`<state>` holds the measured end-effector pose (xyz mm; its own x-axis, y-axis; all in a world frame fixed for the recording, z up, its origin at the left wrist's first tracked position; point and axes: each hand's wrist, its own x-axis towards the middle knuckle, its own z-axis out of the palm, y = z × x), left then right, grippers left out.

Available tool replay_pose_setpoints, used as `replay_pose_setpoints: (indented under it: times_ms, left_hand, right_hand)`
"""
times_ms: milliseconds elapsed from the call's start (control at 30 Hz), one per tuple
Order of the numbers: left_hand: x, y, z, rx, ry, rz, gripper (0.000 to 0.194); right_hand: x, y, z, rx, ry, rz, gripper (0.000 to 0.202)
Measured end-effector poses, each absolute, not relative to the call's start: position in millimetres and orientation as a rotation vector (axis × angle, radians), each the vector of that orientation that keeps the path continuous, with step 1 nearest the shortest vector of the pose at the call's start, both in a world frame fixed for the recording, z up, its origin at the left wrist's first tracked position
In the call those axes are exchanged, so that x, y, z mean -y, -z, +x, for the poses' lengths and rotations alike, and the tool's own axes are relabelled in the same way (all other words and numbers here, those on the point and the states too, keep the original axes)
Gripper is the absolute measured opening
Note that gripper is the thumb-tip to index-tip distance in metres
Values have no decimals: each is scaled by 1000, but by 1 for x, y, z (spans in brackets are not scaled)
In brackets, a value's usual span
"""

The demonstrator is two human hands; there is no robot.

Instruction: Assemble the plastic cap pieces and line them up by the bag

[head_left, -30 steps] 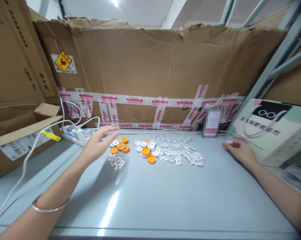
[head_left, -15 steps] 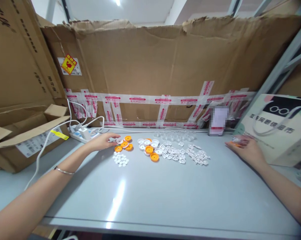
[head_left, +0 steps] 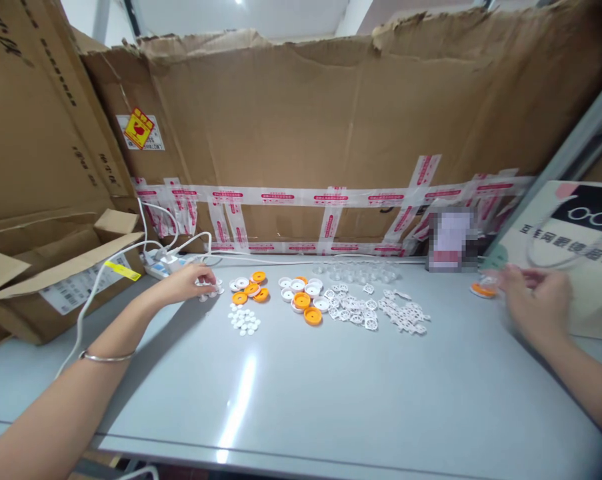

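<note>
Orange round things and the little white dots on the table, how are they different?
The orange round things are bright orange, but the little white dots are white. Each orange round thing is much bigger than a little white dot. The orange round things lie mixed in with bigger white rounds, while the little white dots have a heap of their own. Both kinds are round and lie on the table.

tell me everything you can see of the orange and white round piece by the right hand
The round piece is orange on top with white around its lower edge, and looks like plastic. It lies roughly flat on the blue-grey table, left of the right hand. Something clear shows at its far side; blur hides whether that or the fingers touch it.
</note>
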<state>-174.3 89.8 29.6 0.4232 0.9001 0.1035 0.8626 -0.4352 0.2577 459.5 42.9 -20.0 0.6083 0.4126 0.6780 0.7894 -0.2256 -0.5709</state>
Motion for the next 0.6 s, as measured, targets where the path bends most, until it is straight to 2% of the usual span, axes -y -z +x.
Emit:
replay_pose_setpoints:
  times_ms: [333,600]
  left_hand:
    - [-93,-21,-173,-1573,-272,2489,21]
    - [-68,-41,-135,-1409,-552,2566,25]
  right_hand:
    - [-34,11,441,859,359,-1823,28]
    - [-22,-6,411,910,245,-1751,11]
